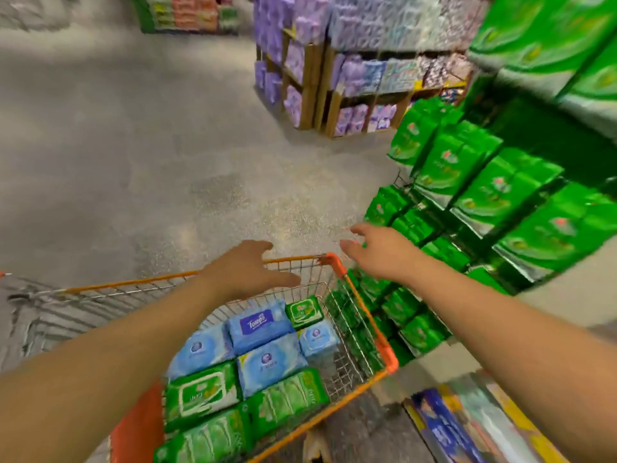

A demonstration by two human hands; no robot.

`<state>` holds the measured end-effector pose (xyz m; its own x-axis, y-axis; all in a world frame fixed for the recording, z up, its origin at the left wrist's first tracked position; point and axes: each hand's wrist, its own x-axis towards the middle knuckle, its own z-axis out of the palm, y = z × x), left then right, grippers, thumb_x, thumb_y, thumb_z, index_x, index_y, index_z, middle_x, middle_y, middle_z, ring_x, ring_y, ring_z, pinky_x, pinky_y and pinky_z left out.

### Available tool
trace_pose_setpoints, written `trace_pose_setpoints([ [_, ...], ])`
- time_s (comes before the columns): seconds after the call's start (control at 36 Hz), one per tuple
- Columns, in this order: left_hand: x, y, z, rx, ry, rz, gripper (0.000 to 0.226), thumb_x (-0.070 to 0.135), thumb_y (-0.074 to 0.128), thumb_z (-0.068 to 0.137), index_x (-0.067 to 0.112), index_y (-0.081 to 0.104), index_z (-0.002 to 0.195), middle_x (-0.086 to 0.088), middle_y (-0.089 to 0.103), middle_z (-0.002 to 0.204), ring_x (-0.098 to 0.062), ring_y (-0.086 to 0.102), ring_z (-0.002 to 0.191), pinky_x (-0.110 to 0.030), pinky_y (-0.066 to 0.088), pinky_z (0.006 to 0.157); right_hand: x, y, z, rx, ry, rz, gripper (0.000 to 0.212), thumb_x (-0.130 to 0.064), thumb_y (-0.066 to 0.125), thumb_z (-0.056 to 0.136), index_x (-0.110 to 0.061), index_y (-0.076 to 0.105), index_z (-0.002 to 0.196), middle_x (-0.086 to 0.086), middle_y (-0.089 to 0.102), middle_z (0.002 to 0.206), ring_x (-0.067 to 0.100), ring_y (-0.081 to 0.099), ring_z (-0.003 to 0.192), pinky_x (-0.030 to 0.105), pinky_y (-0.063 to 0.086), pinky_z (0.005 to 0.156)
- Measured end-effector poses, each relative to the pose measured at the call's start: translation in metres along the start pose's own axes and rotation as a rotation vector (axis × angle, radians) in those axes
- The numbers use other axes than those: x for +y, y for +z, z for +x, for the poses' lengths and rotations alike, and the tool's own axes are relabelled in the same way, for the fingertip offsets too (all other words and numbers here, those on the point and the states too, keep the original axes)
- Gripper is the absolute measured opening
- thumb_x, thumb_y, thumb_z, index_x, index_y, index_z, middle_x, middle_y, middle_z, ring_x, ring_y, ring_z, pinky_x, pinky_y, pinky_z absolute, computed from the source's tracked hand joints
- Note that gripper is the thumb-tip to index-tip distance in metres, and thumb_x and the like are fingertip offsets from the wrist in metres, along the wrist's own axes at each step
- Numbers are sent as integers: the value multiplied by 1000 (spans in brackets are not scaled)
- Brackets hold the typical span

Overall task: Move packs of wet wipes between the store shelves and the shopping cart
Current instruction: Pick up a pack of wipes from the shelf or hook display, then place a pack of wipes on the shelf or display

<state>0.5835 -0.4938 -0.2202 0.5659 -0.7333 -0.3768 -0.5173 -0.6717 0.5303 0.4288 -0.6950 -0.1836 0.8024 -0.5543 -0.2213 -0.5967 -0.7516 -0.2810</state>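
Wet wipe packs (263,359) lie flat in the shopping cart (364,315), blue and green mixed, long axes mostly running left-right with a slight tilt; the nearest green ones are cut off by the frame bottom. More green packs (480,192) stand stacked on the store shelves (574,279) to the right, heavily blurred, labels unreadable. Left hand (247,269) hovers over the cart's far rim, fingers spread, holding nothing. Right hand (377,248) reaches towards the shelf, fingers extended, empty.
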Motion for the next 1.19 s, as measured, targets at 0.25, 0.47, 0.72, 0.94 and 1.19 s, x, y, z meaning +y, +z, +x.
trace_pose_setpoints([
  [0.25, 113, 14, -22, -104, 325, 161, 148, 108, 44, 32, 28, 34, 157, -2, 34, 163, -24, 39, 145, -43, 35, 115, 70, -52, -117, 65, 205, -37, 70, -59, 44, 100, -14, 39, 153, 13, 53, 148, 29, 52, 133, 34, 43, 106],
  [0.47, 247, 68, -55, -166, 605, 278, 118, 89, 63, 63, 27, 32, 158, -2, 33, 165, -23, 37, 147, -39, 34, 115, 162, -91, -248, 193, 447, -29, 63, -56, 50, 99, -16, 47, 148, 13, 60, 140, 29, 54, 130, 31, 41, 104],
  [0.72, 395, 168, -136, -279, 849, 325, 128, 99, 58, 50, 23, 45, 152, 2, 51, 150, -14, 50, 135, -26, 40, 108, 266, -102, -426, 345, 675, 9, 64, -57, 54, 96, -20, 47, 147, 6, 52, 150, 26, 49, 136, 34, 40, 110],
  [0.94, 502, 257, -212, -372, 1021, 307, 117, 106, 52, 33, 41, 58, 130, 14, 56, 134, -11, 54, 127, -26, 39, 105, 336, -102, -574, 447, 877, 65, 63, -54, 56, 97, -19, 46, 148, 7, 52, 150, 26, 49, 136, 32, 39, 108],
  [1.19, 578, 332, -259, -504, 1113, 310, 111, 94, 63, 45, 30, 59, 136, 10, 62, 136, -10, 59, 121, -35, 42, 112, 384, -98, -679, 512, 1045, 146, 63, -53, 56, 96, -22, 44, 149, 2, 52, 150, 22, 50, 133, 31, 40, 106],
])
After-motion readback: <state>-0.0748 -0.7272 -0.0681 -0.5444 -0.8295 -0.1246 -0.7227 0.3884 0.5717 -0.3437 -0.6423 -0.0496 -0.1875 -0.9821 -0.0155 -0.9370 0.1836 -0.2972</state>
